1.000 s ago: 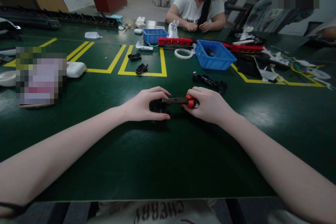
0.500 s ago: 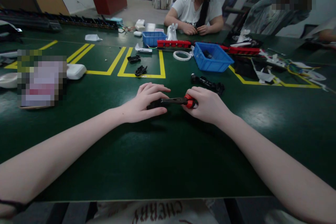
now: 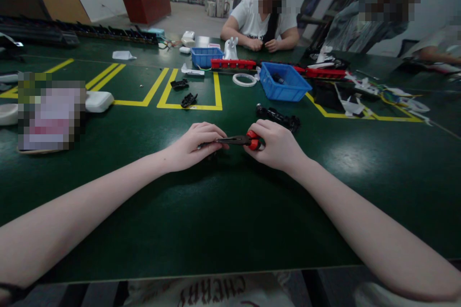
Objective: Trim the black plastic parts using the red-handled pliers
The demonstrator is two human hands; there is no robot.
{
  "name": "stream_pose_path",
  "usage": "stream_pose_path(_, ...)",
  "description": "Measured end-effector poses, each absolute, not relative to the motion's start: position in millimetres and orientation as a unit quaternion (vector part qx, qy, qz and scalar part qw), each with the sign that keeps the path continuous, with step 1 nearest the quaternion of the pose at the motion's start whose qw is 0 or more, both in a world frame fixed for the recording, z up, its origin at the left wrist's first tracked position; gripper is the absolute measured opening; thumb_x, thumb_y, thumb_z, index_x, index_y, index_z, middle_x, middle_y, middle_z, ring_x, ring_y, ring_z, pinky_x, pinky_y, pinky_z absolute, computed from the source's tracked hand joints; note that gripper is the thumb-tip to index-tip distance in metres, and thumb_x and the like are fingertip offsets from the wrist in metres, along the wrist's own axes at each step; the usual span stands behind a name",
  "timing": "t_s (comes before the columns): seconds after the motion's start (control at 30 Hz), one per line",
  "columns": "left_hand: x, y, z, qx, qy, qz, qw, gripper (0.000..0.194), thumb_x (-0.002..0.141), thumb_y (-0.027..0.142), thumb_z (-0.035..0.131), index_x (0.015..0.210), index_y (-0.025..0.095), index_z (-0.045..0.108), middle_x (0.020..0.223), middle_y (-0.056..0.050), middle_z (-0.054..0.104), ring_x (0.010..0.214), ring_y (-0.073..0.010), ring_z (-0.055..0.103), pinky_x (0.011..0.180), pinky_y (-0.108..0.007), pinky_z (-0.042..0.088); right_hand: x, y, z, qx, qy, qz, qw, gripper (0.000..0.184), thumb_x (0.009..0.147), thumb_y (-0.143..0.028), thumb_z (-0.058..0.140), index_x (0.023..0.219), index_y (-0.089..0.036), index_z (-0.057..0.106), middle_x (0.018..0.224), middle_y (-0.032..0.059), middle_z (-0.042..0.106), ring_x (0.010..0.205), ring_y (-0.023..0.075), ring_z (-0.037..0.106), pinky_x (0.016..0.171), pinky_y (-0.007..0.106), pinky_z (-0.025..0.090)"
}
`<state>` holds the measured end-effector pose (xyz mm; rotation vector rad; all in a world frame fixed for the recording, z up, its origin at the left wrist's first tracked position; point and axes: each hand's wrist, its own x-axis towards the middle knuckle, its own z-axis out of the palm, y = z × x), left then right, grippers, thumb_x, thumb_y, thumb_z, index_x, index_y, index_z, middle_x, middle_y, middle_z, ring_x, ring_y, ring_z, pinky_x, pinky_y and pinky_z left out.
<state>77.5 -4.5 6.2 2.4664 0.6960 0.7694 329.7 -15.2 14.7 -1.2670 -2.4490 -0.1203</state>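
My right hand (image 3: 275, 146) is wrapped around the red handles of a pair of needle-nose pliers (image 3: 236, 140), whose dark jaws point left. The fingers of my left hand (image 3: 201, 146) are closed at the jaw tips, around a small black part (image 3: 213, 156). Most of that part is hidden by the fingers, so I cannot tell whether the jaws grip it. Just beyond my right hand, a long black plastic assembly (image 3: 279, 117) lies on the green table (image 3: 230, 220).
Two black pieces (image 3: 188, 100) lie inside a yellow-taped area. Farther back stand a blue bin (image 3: 284, 84), a smaller blue bin (image 3: 205, 56), a tape roll (image 3: 244, 80) and red rails (image 3: 234, 64). A white case (image 3: 99, 101) sits at left. Another person (image 3: 261, 24) sits opposite.
My left fingers, spread over the black part before, have closed around it and the plier tips. My right hand keeps its hold on the pliers. The view has shifted slightly.
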Motion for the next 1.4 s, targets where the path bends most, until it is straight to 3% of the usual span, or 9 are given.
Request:
stream_pose_path(0.33, 74, 7, 5, 0.853, 0.244, 0.272, 0.372, 0.026, 0.098, 0.026, 0.045, 0.1, 0.019, 0.071, 0.116, -0.005, 0.062, 0.112, -0.0206, 0.055, 0.098, -0.036, 0.043, 327, -14, 11, -0.453, -0.864, -0.035, 0.217, 0.015, 0.078, -0.03, 0.061, 0.081, -0.019, 0.052, 0.083, 0.005, 0.057, 0.076, 0.0194, 0.052, 0.067, 0.031, 0.04)
stream_pose_path(0.6, 74, 6, 5, 0.848, 0.244, 0.27, 0.386, 0.027, 0.098, 0.029, 0.045, 0.1, 0.019, 0.07, 0.12, -0.006, 0.06, 0.113, -0.0208, 0.055, 0.101, -0.037, 0.044, 331, -12, 11, -0.46, -0.861, -0.027, 0.214, 0.014, 0.077, -0.029, 0.061, 0.078, -0.02, 0.05, 0.08, 0.0042, 0.057, 0.074, 0.019, 0.052, 0.066, 0.03, 0.04)
stream_pose_path(0.7, 67, 10, 7, 0.854, 0.243, 0.259, 0.381, 0.026, 0.095, 0.029, 0.049, 0.113, 0.02, 0.065, 0.132, -0.007, 0.055, 0.123, -0.0239, 0.051, 0.106, -0.04, 0.042, 331, -13, 13, -0.464, -0.861, -0.019, 0.209, 0.013, 0.077, -0.029, 0.06, 0.077, -0.02, 0.05, 0.08, 0.0039, 0.057, 0.074, 0.0189, 0.052, 0.065, 0.031, 0.04)
stream_pose_path(0.8, 57, 16, 9, 0.868, 0.241, 0.248, 0.356, 0.04, 0.091, 0.022, 0.047, 0.13, 0.022, 0.055, 0.144, -0.008, 0.048, 0.135, -0.027, 0.041, 0.114, -0.047, 0.032, 331, -13, 14, -0.471, -0.86, -0.013, 0.196, 0.013, 0.077, -0.029, 0.06, 0.076, -0.02, 0.051, 0.079, 0.0038, 0.057, 0.074, 0.0188, 0.052, 0.065, 0.031, 0.04)
stream_pose_path(0.9, 51, 19, 9, 0.891, 0.24, 0.215, 0.318, 0.047, 0.088, 0.022, 0.048, 0.135, 0.022, 0.051, 0.149, -0.008, 0.043, 0.138, -0.0291, 0.037, 0.115, -0.051, 0.03, 333, -12, 14, -0.477, -0.861, -0.012, 0.178, 0.014, 0.078, -0.03, 0.06, 0.076, -0.02, 0.051, 0.079, 0.0034, 0.056, 0.073, 0.0183, 0.052, 0.064, 0.03, 0.039)
stream_pose_path(1.13, 58, 14, 5, 0.924, 0.25, 0.155, 0.243, 0.044, 0.085, 0.027, 0.06, 0.128, 0.019, 0.056, 0.135, -0.01, 0.055, 0.125, -0.0292, 0.048, 0.109, -0.048, 0.037, 335, -9, 10, -0.481, -0.865, -0.001, 0.145, 0.015, 0.079, -0.032, 0.061, 0.078, -0.019, 0.054, 0.08, 0.0034, 0.058, 0.072, 0.0177, 0.053, 0.062, 0.029, 0.037)
stream_pose_path(1.4, 61, 13, 4, 0.92, 0.254, 0.175, 0.241, 0.039, 0.086, 0.039, 0.066, 0.119, 0.019, 0.062, 0.118, -0.009, 0.06, 0.108, -0.0253, 0.057, 0.092, -0.04, 0.047, 332, -10, 9, -0.482, -0.867, -0.015, 0.125, 0.016, 0.08, -0.034, 0.061, 0.079, -0.019, 0.055, 0.081, 0.0038, 0.059, 0.073, 0.0177, 0.054, 0.062, 0.029, 0.037)
